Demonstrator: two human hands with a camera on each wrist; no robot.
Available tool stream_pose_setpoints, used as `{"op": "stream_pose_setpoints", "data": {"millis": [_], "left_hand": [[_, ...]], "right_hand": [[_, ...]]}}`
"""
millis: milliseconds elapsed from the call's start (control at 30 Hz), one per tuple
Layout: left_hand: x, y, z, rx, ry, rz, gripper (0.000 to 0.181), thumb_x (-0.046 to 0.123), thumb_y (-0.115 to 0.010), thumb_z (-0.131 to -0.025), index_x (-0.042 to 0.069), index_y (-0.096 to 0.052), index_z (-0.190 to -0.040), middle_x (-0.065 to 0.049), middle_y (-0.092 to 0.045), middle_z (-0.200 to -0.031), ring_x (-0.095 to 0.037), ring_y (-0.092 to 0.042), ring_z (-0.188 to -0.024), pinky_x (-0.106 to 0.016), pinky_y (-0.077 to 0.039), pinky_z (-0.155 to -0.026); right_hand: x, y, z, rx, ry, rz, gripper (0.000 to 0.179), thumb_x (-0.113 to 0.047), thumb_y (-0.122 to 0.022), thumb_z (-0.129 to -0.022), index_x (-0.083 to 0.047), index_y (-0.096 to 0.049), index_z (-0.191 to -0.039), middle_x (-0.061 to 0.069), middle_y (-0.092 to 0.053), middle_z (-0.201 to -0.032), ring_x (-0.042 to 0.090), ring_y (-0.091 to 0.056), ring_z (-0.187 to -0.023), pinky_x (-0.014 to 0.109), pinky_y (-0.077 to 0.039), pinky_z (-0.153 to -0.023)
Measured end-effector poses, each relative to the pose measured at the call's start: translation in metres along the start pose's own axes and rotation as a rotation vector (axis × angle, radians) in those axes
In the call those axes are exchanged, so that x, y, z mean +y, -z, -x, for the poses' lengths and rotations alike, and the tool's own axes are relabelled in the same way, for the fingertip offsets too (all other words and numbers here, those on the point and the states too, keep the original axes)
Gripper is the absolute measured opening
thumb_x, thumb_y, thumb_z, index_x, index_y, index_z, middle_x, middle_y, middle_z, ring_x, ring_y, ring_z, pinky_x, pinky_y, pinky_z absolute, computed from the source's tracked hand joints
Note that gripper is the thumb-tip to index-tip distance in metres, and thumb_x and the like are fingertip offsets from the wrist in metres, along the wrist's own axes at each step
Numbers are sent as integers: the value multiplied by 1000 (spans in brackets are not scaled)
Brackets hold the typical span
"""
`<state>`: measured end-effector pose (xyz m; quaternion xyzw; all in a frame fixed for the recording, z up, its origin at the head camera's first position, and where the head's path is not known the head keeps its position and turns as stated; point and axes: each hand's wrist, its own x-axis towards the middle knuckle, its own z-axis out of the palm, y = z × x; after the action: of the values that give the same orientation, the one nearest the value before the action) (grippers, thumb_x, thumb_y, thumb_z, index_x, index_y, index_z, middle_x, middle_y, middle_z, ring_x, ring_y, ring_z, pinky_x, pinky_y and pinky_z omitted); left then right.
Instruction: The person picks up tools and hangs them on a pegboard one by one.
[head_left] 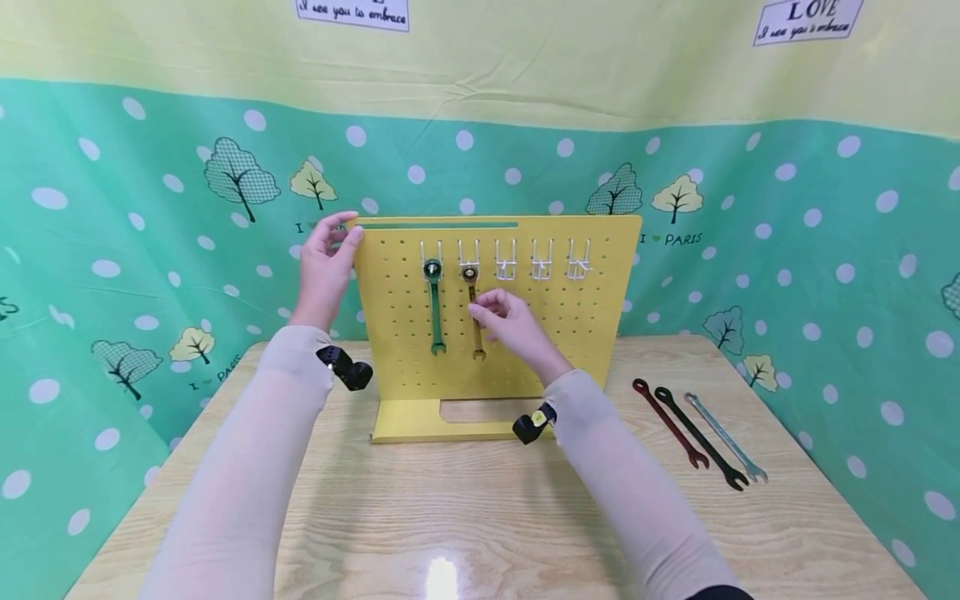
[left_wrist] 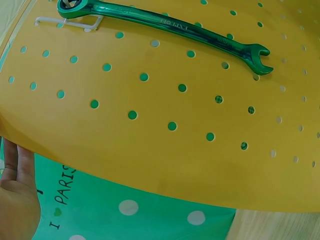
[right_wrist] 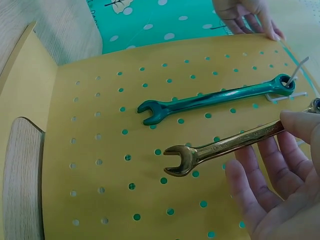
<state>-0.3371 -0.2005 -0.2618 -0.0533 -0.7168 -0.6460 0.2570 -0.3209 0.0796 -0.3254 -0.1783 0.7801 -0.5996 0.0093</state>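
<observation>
A yellow pegboard (head_left: pixel 558 333) stands upright with a row of white wire hooks along its upper part. My left hand (head_left: pixel 327 265) grips the board's upper left corner between thumb and fingers. From the leftmost hook hangs a green combination wrench (head_left: pixel 436 308), open end down. Beside it, a gold combination wrench (right_wrist: pixel 225 147) has its ring end at the second hook; whether it bears its weight there I cannot tell. My right hand (head_left: pixel 517 327) pinches the gold wrench's shaft between thumb and fingers. In the right wrist view its ring end is partly hidden by the thumb.
Right of the board, a red wrench (head_left: pixel 670 422), a black wrench (head_left: pixel 701 437) and a silver wrench (head_left: pixel 725 436) lie on the wooden table (head_left: pixel 390 517). Three hooks (head_left: pixel 541 262) on the board's right hold no wrench. A green patterned cloth (head_left: pixel 480 167) hangs behind and at both sides.
</observation>
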Motion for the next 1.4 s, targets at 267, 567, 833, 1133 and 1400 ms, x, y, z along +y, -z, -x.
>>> {"op": "stream_pose_setpoints", "data": {"millis": [267, 567, 833, 1133, 1400], "left_hand": [[-1, 0, -1, 4, 1, -8, 35, 33, -61, -100, 24, -61, -134, 1, -57, -115, -15, -56, -98, -29, -48, -84], [2, 1, 1, 5, -4, -11, 37, 35, -62, -99, 22, -61, -135, -1, -58, -116, -15, -57, -98, -27, -49, -83], [1, 1, 0, -9, 2, -6, 39, 33, -62, -100, 20, -60, -136, -1, -59, -116, -15, -57, -97, -28, -49, -82], [-1, 0, -1, -1, -9, -2, 38, 32, -62, -100, 19, -60, -136, 0, -58, -114, -15, -56, -96, -28, -49, -81], [0, 0, 1, -1, -13, 2, 38, 32, -61, -100, 19, -60, -136, 0, -58, -116, -16, -57, -98, -27, -49, -81]], "right_hand": [[2, 2, 0, -17, 17, -30, 36, -35, -64, -100, -9, -60, -124, 7, -63, -117, 23, -60, -107, 41, -55, -89], [4, 8, 7, -53, 43, -38, 39, -33, -62, -101, -8, -58, -131, 9, -64, -121, 25, -62, -109, 44, -54, -92], [13, 18, 16, -78, 53, -7, 43, -36, -62, -101, -6, -58, -131, 15, -63, -122, 28, -62, -109, 46, -53, -93], [28, 33, 26, -88, 14, 40, 45, -38, -63, -100, -6, -57, -131, 18, -62, -124, 29, -61, -109, 45, -53, -92], [47, 55, 38, -68, -26, 84, 46, -37, -60, -102, -3, -56, -133, 20, -61, -124, 33, -62, -110, 44, -54, -90]]}}
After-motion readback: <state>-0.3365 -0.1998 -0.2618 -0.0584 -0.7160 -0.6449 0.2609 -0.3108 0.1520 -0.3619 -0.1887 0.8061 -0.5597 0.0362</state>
